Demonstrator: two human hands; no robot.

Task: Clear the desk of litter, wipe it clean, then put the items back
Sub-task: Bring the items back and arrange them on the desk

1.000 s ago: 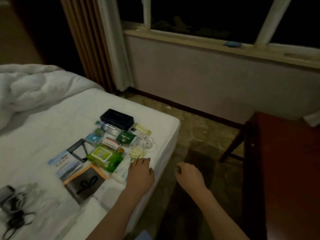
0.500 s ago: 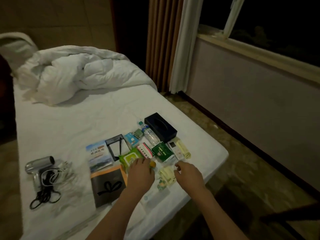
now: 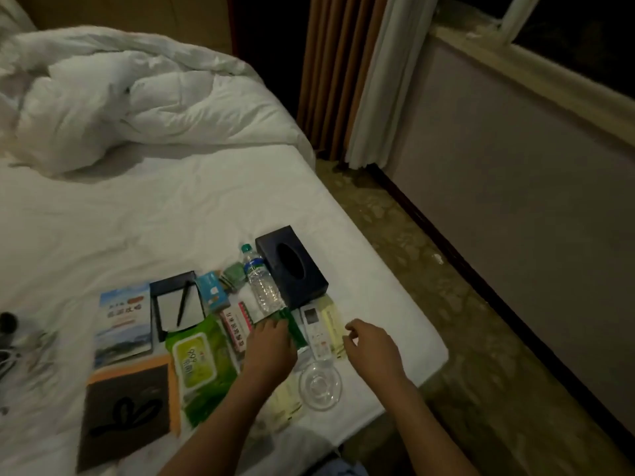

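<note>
Desk items lie in a cluster on the white bed sheet. My left hand rests on a green box, fingers laid over its near end, beside a red-and-white medicine box. My right hand hovers just right of a white remote and a yellow packet, fingers loosely curled and holding nothing. A glass ashtray sits between my wrists. A water bottle and a black tissue box lie behind.
Left of my hands lie a green wet-wipes pack, a notepad with pen, a brochure and a black folder. A crumpled duvet fills the bed's far end. The bed edge drops to patterned floor on the right.
The view has come closer to the items. My left hand moved from the wipes pack onto the green box. My right hand shifted right, past the remote.
</note>
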